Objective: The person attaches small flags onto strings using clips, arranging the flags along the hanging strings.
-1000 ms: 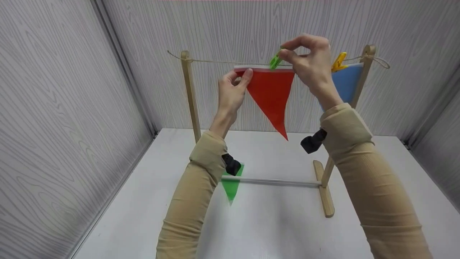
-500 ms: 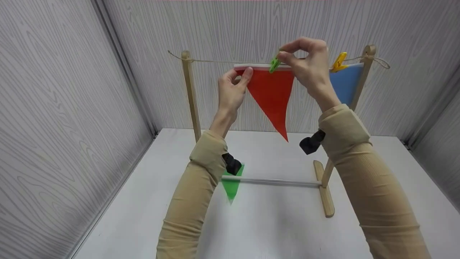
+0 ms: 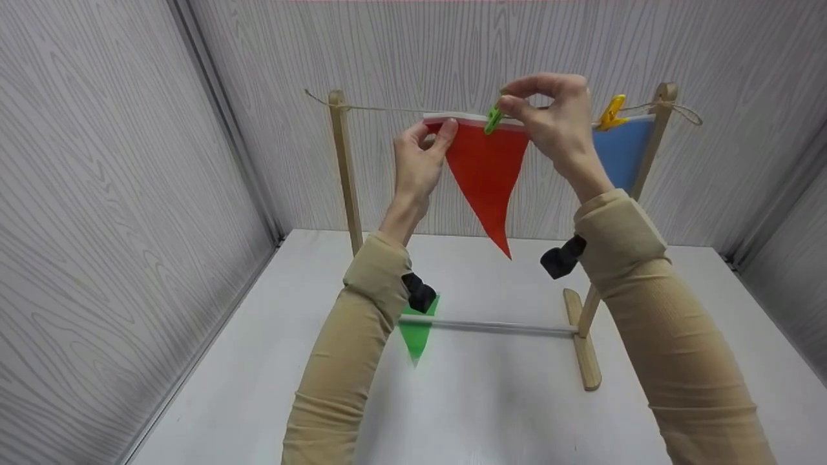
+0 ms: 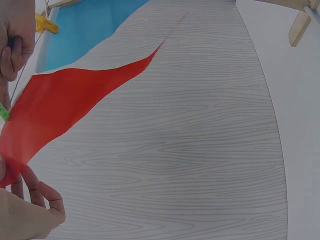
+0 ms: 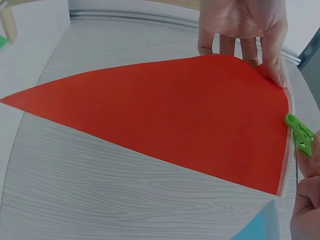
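A red triangular pennant [image 3: 488, 161] with a white top strip hangs point down along a thin string [image 3: 387, 109]. My left hand [image 3: 418, 161] pinches its upper left corner between thumb and fingers. With thumb and forefinger, my right hand [image 3: 559, 123] pinches a green clothespin [image 3: 493, 120], which sits over the strip near the middle of the pennant's top edge. In the right wrist view the green clothespin [image 5: 299, 134] overlaps the strip and the string. Farther right hangs a blue pennant [image 3: 623, 152], with a yellow clothespin [image 3: 611, 113] at its top.
Wooden posts, one at left [image 3: 345, 168] and one at right [image 3: 646, 152], carry the string. A white rod [image 3: 497, 327] joins the stand low down, near a wooden foot [image 3: 585, 349]. A green pennant [image 3: 416, 336] lies on the white table [image 3: 491, 400] under the rod.
My right hand has come down slightly, and the green clothespin has moved down over the pennant's top strip. The pennant's tip has swung slightly left and down. My left hand keeps its pinch.
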Tool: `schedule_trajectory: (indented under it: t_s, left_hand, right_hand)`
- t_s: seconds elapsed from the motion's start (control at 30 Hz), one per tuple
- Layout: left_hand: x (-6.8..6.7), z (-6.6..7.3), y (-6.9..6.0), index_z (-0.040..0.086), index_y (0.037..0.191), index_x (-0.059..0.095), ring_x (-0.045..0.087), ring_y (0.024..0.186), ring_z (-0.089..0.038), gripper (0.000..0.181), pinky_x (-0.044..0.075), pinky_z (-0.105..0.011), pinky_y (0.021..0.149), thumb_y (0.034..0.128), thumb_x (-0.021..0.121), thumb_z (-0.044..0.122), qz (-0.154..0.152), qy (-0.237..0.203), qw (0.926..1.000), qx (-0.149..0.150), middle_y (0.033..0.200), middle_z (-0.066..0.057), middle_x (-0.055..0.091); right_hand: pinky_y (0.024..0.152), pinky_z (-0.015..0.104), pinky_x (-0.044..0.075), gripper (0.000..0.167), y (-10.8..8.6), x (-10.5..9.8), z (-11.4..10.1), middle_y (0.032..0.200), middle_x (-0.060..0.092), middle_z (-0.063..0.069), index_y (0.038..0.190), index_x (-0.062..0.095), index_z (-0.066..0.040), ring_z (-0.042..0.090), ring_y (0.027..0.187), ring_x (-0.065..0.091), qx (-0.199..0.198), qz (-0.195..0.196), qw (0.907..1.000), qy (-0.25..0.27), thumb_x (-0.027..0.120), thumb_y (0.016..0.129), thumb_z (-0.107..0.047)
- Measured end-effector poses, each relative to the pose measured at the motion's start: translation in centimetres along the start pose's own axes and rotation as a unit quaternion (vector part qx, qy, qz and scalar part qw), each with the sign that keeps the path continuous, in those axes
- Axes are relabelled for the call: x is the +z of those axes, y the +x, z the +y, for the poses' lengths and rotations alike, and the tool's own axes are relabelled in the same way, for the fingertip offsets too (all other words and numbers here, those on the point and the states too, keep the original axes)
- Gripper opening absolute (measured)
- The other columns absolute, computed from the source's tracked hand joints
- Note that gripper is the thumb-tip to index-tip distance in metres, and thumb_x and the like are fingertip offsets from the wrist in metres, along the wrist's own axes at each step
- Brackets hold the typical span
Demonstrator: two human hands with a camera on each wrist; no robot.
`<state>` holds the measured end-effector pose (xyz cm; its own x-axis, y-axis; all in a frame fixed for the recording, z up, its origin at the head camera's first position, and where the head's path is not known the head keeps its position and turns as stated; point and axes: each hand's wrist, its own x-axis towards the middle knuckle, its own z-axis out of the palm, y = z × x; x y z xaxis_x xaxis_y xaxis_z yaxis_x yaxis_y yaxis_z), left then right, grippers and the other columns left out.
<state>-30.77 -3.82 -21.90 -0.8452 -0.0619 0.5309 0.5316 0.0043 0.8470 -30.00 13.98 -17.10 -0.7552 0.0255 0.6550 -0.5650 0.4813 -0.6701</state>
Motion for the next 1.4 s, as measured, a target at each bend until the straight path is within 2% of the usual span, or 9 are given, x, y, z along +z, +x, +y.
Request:
schedule_trajectory:
  t_s: [0.23, 0.57, 0.83, 1.07, 1.4]
  left_hand:
    - [0.2, 0.08, 0.12, -0.001, 0.115, 0.071, 0.07, 0.098, -0.021, 0.025, 0.051, -0.026, 0.096, 0.0991, 0.064, 0.018, 0.008, 0.006, 0.9999, 0.003, 0.109, -0.016, 0.072]
    - [0.53, 0.2, 0.07, -0.001, 0.115, 0.071, 0.071, 0.095, -0.021, 0.025, 0.055, -0.025, 0.09, 0.0988, 0.064, 0.017, 0.014, -0.001, 0.9999, -0.003, 0.108, -0.016, 0.072]
    - [0.53, 0.29, 0.16, -0.001, 0.115, 0.071, 0.07, 0.094, -0.02, 0.025, 0.056, -0.024, 0.087, 0.0985, 0.065, 0.018, 0.02, -0.009, 0.9997, -0.012, 0.107, -0.016, 0.072]
    - [0.42, 0.13, 0.03, 0.0, 0.112, 0.071, 0.069, 0.091, -0.019, 0.024, 0.056, -0.025, 0.085, 0.0988, 0.065, 0.018, 0.023, -0.016, 0.9996, -0.008, 0.105, -0.015, 0.072]
    - [0.23, -0.24, -0.13, 0.0, 0.108, 0.072, 0.069, 0.093, -0.019, 0.022, 0.052, -0.024, 0.092, 0.098, 0.066, 0.019, 0.028, -0.022, 0.9993, -0.009, 0.1, -0.013, 0.072]
  right_hand:
    - [0.087, 0.023, 0.057, 0.025, 0.03, -0.08, -0.21, 0.113, 0.071, 0.011, 0.115, 0.075, -0.006, 0.014, 0.1, 0.064, 0.004, -0.014, 0.9999, -0.005, 0.068, 0.097, -0.021]
    - [0.102, 0.034, 0.054, 0.029, 0.02, -0.15, -0.29, 0.121, 0.07, 0.013, 0.121, 0.073, -0.007, 0.02, 0.114, 0.062, 0.014, -0.043, 0.999, 0.007, 0.068, 0.096, -0.021]
    - [0.085, 0.023, 0.059, 0.035, -0.14, -0.26, -0.25, 0.123, 0.069, 0.012, 0.125, 0.071, -0.009, 0.02, 0.11, 0.063, 0.019, -0.051, 0.9985, 0.011, 0.069, 0.095, -0.028]
    - [0.079, 0.02, 0.059, 0.037, -0.38, -0.25, 0.11, 0.12, 0.069, 0.01, 0.125, 0.071, -0.01, 0.017, 0.101, 0.066, 0.009, -0.052, 0.9985, 0.018, 0.07, 0.094, -0.032]
    - [0.089, 0.028, 0.06, 0.041, -0.46, -0.32, 0.36, 0.124, 0.069, 0.01, 0.127, 0.07, -0.01, 0.018, 0.109, 0.064, 0.012, -0.059, 0.998, 0.023, 0.072, 0.093, -0.033]
